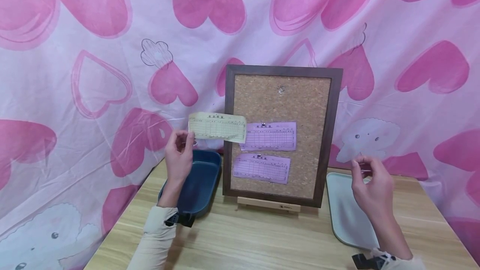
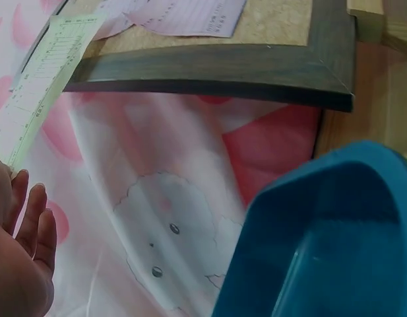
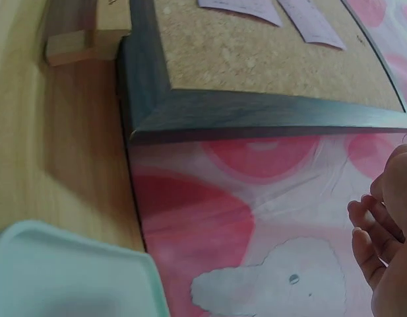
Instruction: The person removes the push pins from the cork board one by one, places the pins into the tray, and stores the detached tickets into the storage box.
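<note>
My left hand (image 1: pixel 179 157) pinches the lower left edge of a pale yellow-green printed slip (image 1: pixel 217 126). The slip is raised before the left frame of a cork board (image 1: pixel 279 107) and overlaps the corner of the upper purple slip (image 1: pixel 268 136). Below that, a second purple slip (image 1: pixel 261 169) is on the cork; small pins (image 1: pixel 263 124) show at the tops of both. Right of the board, my right hand (image 1: pixel 375 186) is raised with thumb and forefinger pinched together. A tiny, thin, pin-like thing seems to be at its fingertips, too small to make out clearly.
A dark blue tray (image 1: pixel 215 195) stands left of the board, partly behind my left forearm. A pale green tray (image 1: pixel 337 220) lies on the right, under my right hand. The board leans on a wooden stand (image 1: pixel 268 204). A shiny cluster (image 1: pixel 281 90) sits near its top.
</note>
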{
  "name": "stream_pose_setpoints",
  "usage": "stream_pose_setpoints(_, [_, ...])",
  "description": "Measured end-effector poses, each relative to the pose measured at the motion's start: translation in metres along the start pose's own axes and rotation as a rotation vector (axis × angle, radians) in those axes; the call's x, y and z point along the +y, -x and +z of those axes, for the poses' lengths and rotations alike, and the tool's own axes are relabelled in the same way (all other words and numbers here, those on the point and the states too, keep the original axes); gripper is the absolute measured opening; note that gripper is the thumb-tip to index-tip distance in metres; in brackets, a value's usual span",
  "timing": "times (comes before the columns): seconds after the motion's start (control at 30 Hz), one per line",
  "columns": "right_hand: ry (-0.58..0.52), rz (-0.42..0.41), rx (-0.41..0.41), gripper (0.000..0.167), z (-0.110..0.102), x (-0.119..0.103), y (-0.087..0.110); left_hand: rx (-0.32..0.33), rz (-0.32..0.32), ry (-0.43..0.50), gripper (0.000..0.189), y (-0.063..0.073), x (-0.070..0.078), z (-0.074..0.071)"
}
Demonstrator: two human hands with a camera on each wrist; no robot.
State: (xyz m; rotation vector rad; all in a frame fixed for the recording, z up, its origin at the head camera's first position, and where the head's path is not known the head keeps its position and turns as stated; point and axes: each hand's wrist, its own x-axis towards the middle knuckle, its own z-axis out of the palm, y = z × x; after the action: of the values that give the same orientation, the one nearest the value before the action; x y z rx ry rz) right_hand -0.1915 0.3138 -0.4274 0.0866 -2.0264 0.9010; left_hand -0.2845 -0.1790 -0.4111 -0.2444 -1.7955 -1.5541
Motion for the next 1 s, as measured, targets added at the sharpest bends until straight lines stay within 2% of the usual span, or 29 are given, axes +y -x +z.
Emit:
stream_pose_setpoints(0.3, [0.093, 0.109, -0.055, 0.020, -0.006, 0.015, 0.015, 0.036, -0.054, -0.072, 0.022, 0.009, -0.012, -0.011])
stream_pose_setpoints(0.47, [0.121, 0.134, -0.077, 0.019, -0.009, 0.023, 0.022, 0.046, -0.078, -0.085, 0.023, 0.014, -0.006, -0.015])
stream_pose_setpoints(0.6, [0.121, 0.130, -0.084, 0.018, -0.009, 0.029, 0.024, 0.046, -0.070, -0.086, 0.022, 0.016, -0.005, -0.017])
stream_pose_setpoints(1.0, [0.151, 0.184, -0.128, 0.017, -0.008, 0.043, 0.029, 0.067, -0.084, -0.015, 0.022, 0.018, -0.020, -0.021])
